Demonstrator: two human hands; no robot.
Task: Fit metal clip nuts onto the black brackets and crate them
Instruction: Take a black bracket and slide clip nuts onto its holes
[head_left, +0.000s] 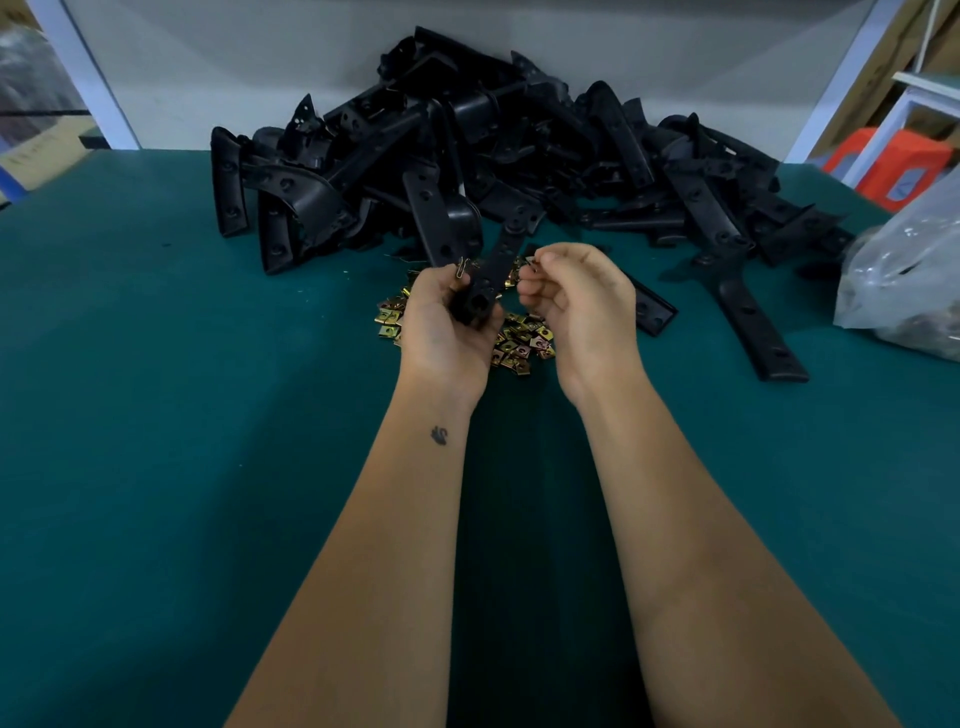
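The left hand (448, 317) grips a black bracket (487, 280) upright above the loose clip nuts (522, 343) on the green surface (156, 415), exposing its edge; the right hand (576, 301) pinches one clip nut (531, 261) beside it, likely ready to slide on.

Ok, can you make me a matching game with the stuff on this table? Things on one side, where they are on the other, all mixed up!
Things:
1. bracket
2. pile of black brackets
3. heap of gold clip nuts
4. clear plastic bag

Places:
A. at the right edge of the green table
B. on the table under the hands
C. gripped in the left hand
D. at the back of the table, by the wall

Pairs: 1-C, 2-D, 3-B, 4-A
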